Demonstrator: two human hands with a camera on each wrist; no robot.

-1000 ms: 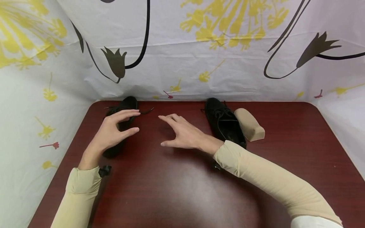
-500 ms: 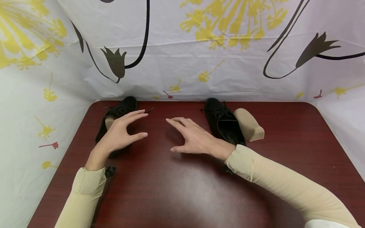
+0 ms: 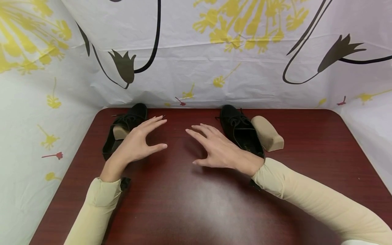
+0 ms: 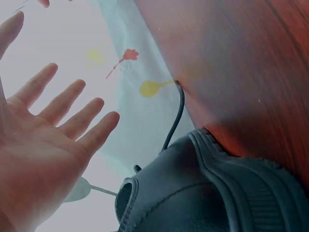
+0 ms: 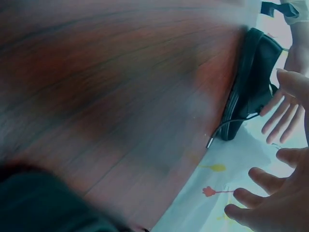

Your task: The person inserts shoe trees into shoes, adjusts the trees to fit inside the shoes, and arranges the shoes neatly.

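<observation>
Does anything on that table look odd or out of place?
Yes, a mismatch: one beige insert sits inside the left black shoe, while another beige insert lies on the table beside the right black shoe.

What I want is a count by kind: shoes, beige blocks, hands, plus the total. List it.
Shoes: 2 (left shoe, right shoe)
Beige blocks: 2 (inner block in the left shoe, outer block beside the right shoe)
Hands: 2 (left hand, right hand)
Total: 6

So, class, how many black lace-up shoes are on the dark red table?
2: one black shoe, partly hidden by the left hand; the other shoe, beside a smooth beige block.
</observation>
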